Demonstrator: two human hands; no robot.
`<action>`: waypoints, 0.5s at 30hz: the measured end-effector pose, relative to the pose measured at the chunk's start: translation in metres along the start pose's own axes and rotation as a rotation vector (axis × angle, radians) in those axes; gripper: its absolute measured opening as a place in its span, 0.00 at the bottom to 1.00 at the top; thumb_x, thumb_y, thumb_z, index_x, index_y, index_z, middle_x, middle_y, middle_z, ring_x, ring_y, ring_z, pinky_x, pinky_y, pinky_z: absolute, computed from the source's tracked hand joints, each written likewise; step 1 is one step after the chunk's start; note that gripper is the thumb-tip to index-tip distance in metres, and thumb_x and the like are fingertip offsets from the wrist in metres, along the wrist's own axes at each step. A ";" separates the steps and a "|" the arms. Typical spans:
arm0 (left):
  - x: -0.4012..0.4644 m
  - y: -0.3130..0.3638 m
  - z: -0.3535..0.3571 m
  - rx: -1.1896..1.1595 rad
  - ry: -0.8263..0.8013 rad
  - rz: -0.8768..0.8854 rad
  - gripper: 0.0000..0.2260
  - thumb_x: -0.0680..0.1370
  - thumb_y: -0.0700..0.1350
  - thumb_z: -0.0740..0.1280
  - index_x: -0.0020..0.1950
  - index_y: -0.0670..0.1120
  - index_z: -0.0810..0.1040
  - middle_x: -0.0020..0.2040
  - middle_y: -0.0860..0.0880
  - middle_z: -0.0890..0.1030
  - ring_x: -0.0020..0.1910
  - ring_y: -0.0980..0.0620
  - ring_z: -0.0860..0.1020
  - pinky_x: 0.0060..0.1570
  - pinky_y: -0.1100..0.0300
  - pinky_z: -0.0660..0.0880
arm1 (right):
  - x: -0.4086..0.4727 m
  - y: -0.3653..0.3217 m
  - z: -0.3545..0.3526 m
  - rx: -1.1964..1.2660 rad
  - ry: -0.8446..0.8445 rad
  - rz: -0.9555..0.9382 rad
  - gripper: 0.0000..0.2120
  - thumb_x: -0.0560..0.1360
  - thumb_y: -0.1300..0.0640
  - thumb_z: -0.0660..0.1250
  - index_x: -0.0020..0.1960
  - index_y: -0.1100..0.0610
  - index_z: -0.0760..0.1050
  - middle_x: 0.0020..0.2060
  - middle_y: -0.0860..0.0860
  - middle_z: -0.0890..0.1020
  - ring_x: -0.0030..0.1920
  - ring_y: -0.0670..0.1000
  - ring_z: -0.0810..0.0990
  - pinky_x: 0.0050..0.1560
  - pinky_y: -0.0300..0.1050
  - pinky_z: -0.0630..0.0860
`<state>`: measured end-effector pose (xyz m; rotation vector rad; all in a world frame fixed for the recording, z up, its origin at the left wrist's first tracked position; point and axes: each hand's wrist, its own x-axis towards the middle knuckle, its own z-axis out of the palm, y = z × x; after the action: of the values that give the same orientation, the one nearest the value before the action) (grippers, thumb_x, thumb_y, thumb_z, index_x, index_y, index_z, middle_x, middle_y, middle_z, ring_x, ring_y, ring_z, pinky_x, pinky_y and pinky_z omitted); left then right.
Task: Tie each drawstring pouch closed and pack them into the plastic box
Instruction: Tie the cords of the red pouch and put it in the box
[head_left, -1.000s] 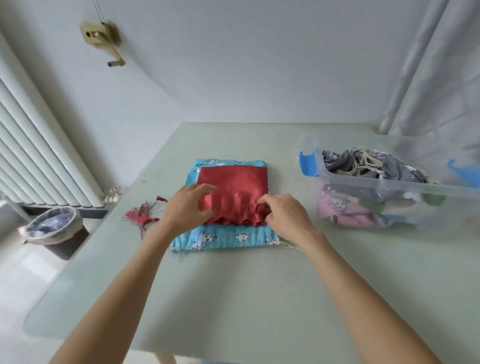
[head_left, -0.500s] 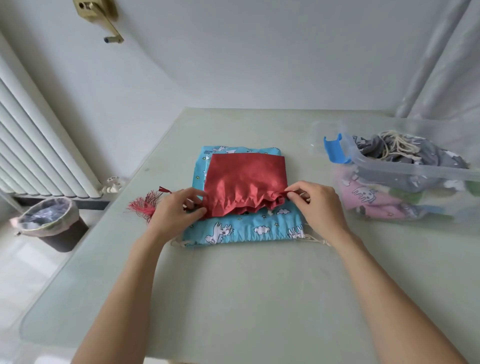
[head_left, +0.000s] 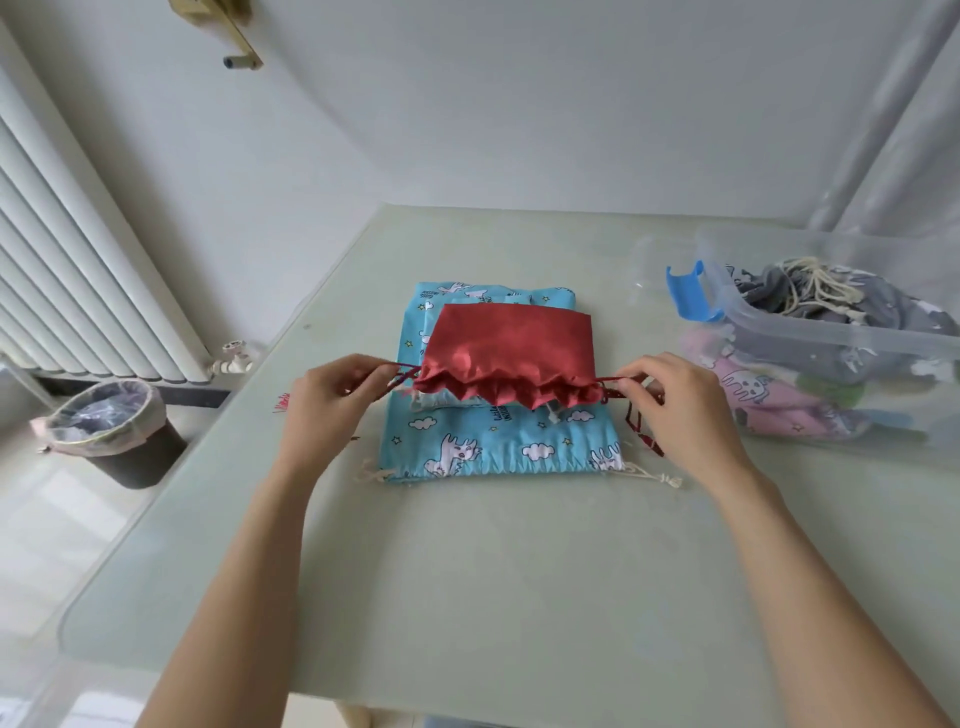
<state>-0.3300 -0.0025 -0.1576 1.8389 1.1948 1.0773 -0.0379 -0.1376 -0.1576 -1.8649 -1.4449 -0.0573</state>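
A red satin drawstring pouch (head_left: 511, 345) lies on top of blue cartoon-print pouches (head_left: 498, 441) in the middle of the table. Its near mouth is gathered into ruffles. My left hand (head_left: 332, 402) pinches the red cord at the pouch's left side. At the right side my right hand (head_left: 680, 405) pinches the other red cord, whose loose end hangs below the fingers. The clear plastic box (head_left: 831, 332) with a blue latch stands to the right and holds grey and pink pouches.
A glass-topped table (head_left: 467, 571) carries everything; its near and left edges are close. On the floor to the left stand a lined waste bin (head_left: 111, 431) and a white radiator (head_left: 78, 270). A red tassel (head_left: 282, 402) peeks out behind my left hand.
Both hands moved outward from the pouch's mouth to its sides and took hold of the red cords. The mouth now looks more gathered. The camera shifted, so the box sits farther right.
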 end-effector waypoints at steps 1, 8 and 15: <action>-0.001 0.004 -0.001 -0.099 -0.012 -0.035 0.05 0.76 0.44 0.68 0.43 0.51 0.83 0.34 0.57 0.82 0.35 0.60 0.77 0.39 0.65 0.73 | 0.001 0.001 0.001 0.004 0.007 -0.007 0.05 0.73 0.64 0.68 0.46 0.56 0.81 0.40 0.48 0.79 0.34 0.45 0.74 0.41 0.44 0.73; -0.005 0.010 -0.002 -0.321 -0.011 -0.126 0.12 0.76 0.34 0.61 0.49 0.47 0.81 0.32 0.53 0.74 0.27 0.58 0.68 0.33 0.69 0.71 | 0.001 0.005 0.001 0.035 -0.018 0.005 0.08 0.74 0.66 0.66 0.47 0.55 0.81 0.40 0.48 0.81 0.38 0.48 0.78 0.43 0.43 0.76; -0.003 0.003 -0.003 -0.208 -0.004 -0.155 0.11 0.76 0.46 0.60 0.48 0.53 0.82 0.35 0.54 0.75 0.31 0.54 0.69 0.31 0.62 0.65 | -0.001 0.009 -0.001 -0.129 -0.053 0.062 0.06 0.76 0.59 0.64 0.47 0.54 0.80 0.38 0.51 0.82 0.41 0.55 0.78 0.41 0.47 0.74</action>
<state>-0.3326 -0.0056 -0.1544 1.5638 1.1560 1.0664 -0.0298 -0.1400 -0.1622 -2.0289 -1.4474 -0.0732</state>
